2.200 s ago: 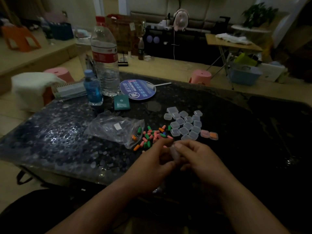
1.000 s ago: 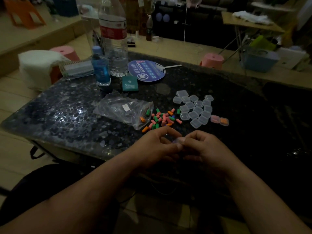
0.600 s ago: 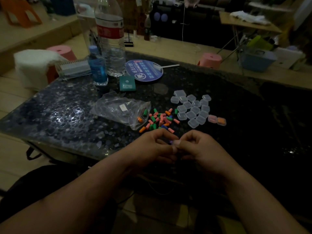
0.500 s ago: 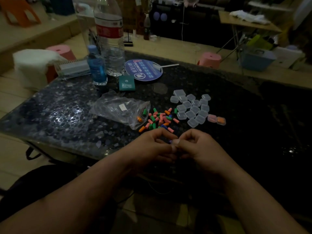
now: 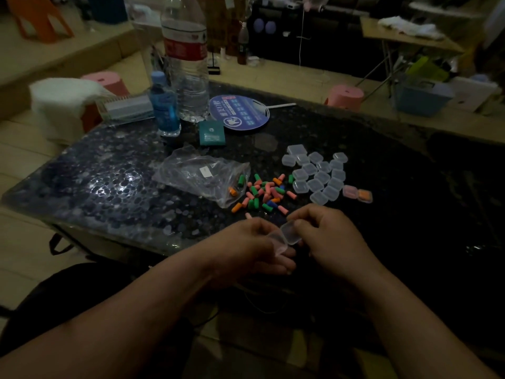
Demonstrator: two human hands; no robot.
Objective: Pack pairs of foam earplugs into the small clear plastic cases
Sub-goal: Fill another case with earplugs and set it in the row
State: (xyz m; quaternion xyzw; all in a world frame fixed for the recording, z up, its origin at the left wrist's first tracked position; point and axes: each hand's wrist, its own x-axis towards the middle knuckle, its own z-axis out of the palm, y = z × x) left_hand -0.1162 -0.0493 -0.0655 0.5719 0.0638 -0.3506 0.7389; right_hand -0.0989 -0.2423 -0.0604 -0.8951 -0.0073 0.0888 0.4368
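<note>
Only two filled cases lie beside many empty cases and loose earplugs, while left hand and right hand pinch an open case at the table's near edge.

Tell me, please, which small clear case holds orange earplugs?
The rightmost case, beside the pink-filled case; the clear cases left of them look empty.

One clear case stands hinged open, pinched between left hand and right hand. Beyond them, loose earplugs in pink, green, orange and blue lie scattered. Empty cases cluster just right of these, with two filled cases touching that cluster's right end.
</note>
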